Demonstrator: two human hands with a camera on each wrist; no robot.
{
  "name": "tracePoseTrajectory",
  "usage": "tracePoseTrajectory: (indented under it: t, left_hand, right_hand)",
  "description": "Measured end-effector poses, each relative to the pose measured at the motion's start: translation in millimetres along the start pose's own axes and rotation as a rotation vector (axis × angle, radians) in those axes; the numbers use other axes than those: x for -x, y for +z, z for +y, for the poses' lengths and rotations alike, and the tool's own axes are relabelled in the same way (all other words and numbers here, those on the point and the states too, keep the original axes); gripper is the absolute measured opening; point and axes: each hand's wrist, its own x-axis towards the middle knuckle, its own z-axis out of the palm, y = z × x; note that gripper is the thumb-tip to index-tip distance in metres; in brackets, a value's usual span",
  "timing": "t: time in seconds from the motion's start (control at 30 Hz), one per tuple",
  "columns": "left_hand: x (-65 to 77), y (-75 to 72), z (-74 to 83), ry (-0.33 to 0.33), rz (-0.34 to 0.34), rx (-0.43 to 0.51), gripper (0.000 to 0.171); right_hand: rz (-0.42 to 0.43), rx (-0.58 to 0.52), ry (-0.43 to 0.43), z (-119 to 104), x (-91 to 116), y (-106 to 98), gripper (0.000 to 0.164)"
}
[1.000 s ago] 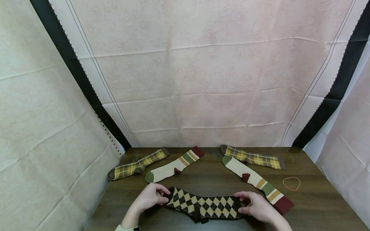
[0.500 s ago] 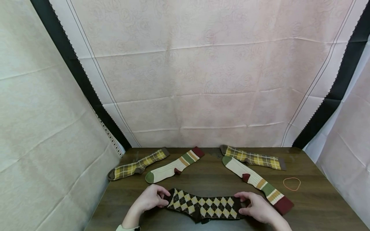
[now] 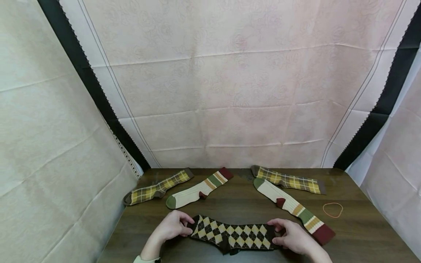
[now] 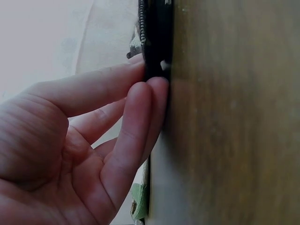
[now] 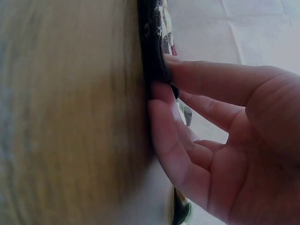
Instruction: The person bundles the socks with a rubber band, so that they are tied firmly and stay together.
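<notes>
A black sock with yellow and grey diamonds (image 3: 246,235) lies stretched sideways near the front of the table. My left hand (image 3: 172,226) pinches its dark toe end between thumb and fingers. At the cuff end, my right hand (image 3: 292,235) pinches the dark band the same way. In the left wrist view the toe fabric (image 4: 157,42) sits between the fingertips, low over the wood. The right wrist view has the cuff (image 5: 152,42) between thumb and fingers. Under the diamond sock's heel a bit of dark fabric pokes out; the rest of it is hidden.
Behind the hands lie a yellow plaid sock (image 3: 144,193) and a cream striped sock (image 3: 187,196) on the left. Another plaid sock (image 3: 296,182) and another cream striped sock (image 3: 289,202) lie on the right, near a thin rubber band (image 3: 333,210). Pale cloth walls (image 3: 230,109) surround the table.
My left hand and the sock's toe end have dropped slightly toward me. The right hand holds its place at the cuff, and the other socks have not moved.
</notes>
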Motion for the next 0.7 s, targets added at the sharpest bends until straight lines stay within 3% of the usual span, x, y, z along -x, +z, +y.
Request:
tracePoseTrajectory:
  t: [0.23, 0.5, 0.7]
  left_hand:
    - [0.4, -0.8, -0.2, -0.009, 0.000, -0.003, 0.023]
    - [1.0, -4.8, 2.7, -0.004, 0.021, 0.021, 0.024]
    - [1.8, -10.1, 9.5, 0.030, 0.072, 0.009, 0.025]
  right_hand:
    - [-0.007, -0.045, 0.037, 0.1, -2.0, 2.2, 0.047]
    - [-0.035, -0.030, -0.014, -0.1, -5.9, -4.7, 0.045]
    - [0.037, -0.006, -0.022, -7.1, -14.3, -16.7, 0.042]
